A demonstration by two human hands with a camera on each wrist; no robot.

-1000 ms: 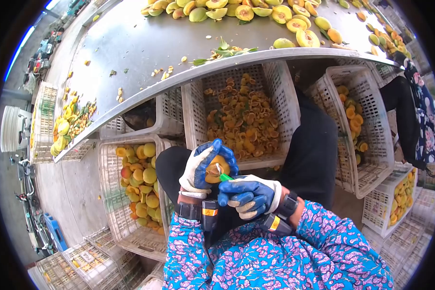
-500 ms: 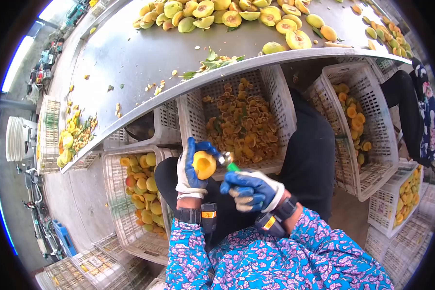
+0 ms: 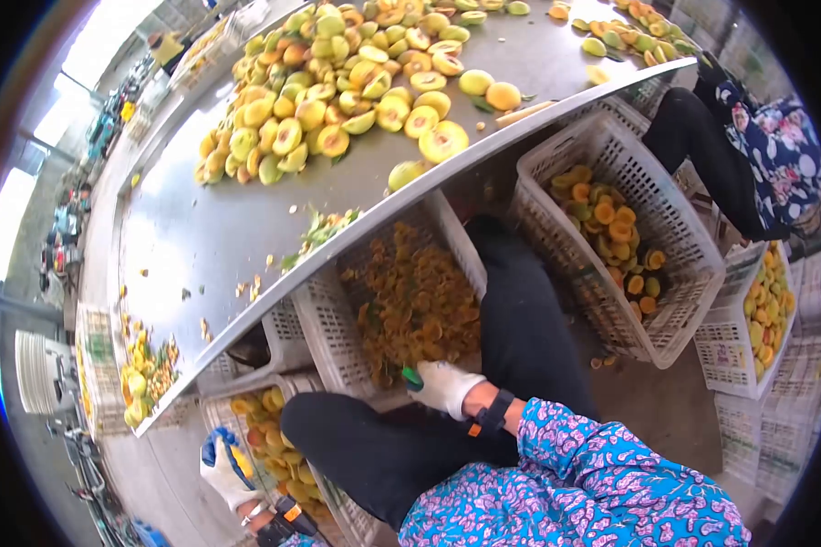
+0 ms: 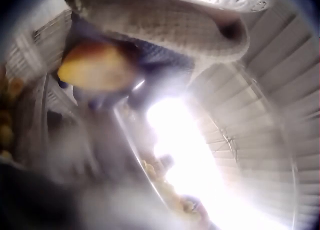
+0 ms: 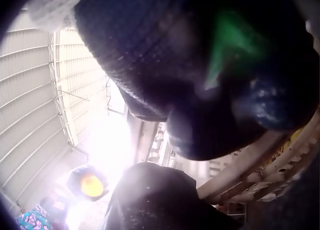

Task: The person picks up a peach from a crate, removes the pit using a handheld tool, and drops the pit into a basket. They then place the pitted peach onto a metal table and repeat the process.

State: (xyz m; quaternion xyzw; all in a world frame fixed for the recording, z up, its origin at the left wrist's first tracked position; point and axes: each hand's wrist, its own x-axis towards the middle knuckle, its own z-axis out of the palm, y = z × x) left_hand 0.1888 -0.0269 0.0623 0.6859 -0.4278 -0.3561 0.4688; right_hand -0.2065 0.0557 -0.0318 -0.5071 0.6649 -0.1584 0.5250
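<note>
Bare metal tabletop (image 3: 192,237) stretches in front of you, with a heap of green-yellow fruit (image 3: 337,100) on its far part. Your 2 gloved hands are well apart. Your left hand (image 3: 231,469) has its fingers curled round a yellow fruit piece (image 4: 100,67), by the left crate (image 3: 348,512). Your right hand (image 3: 442,387) is clamped on a green-handled tool (image 3: 412,376), near the middle crate (image 3: 324,333), which holds orange scraps (image 3: 420,292). On your right, another crate (image 3: 675,210) contains orange fruit halves (image 3: 611,228).
</note>
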